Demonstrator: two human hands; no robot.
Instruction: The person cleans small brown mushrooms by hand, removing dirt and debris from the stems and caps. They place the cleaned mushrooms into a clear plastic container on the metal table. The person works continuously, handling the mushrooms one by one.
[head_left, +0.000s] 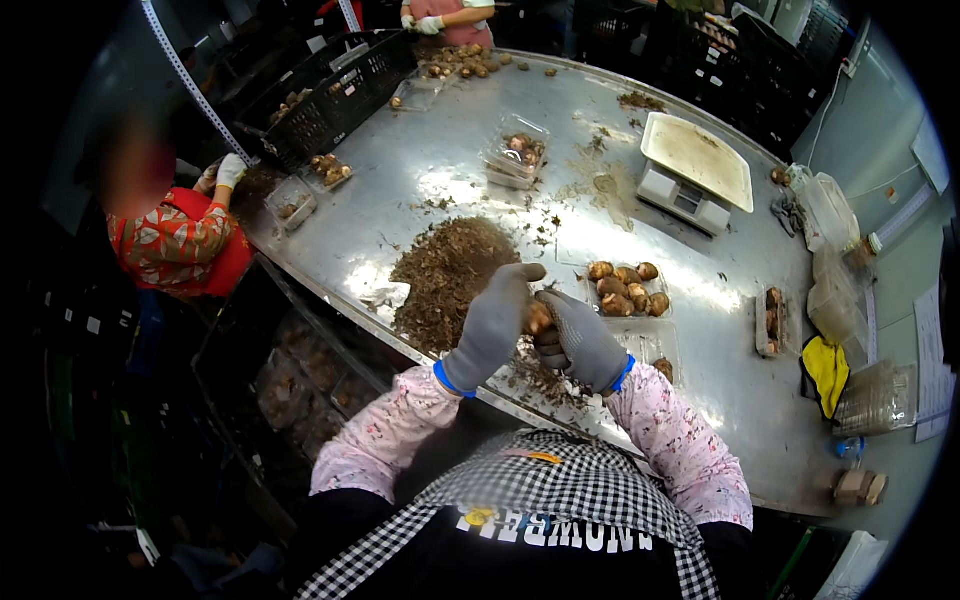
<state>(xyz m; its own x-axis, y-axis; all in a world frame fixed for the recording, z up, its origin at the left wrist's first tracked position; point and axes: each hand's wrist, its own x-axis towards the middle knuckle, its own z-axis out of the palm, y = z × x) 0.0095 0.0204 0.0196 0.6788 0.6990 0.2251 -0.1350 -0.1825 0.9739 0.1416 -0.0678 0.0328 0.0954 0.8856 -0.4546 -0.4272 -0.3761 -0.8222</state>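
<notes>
Both my hands wear grey work gloves and meet over the near edge of a metal table. Between them is a brown, taro-like tuber (538, 319). My left hand (491, 322) is against its left side, blurred, and whether it grips cannot be told. My right hand (581, 334) is closed around the tuber's right side. Beside my left hand lies a heap of brown root fibres and peelings (442, 274). Right of my hands, an open clear plastic tray holds several tubers (628, 289). Nearer to me, another clear tray (634, 334) has a tuber (663, 368) in it.
A weighing scale (694, 176) stands at the back right, a lidded clear box of tubers (516, 150) at mid-table. Black crates (345, 97) line the left side, and stacked clear trays (874, 401) the right. Gloved co-workers (176, 232) are at the left and far edges.
</notes>
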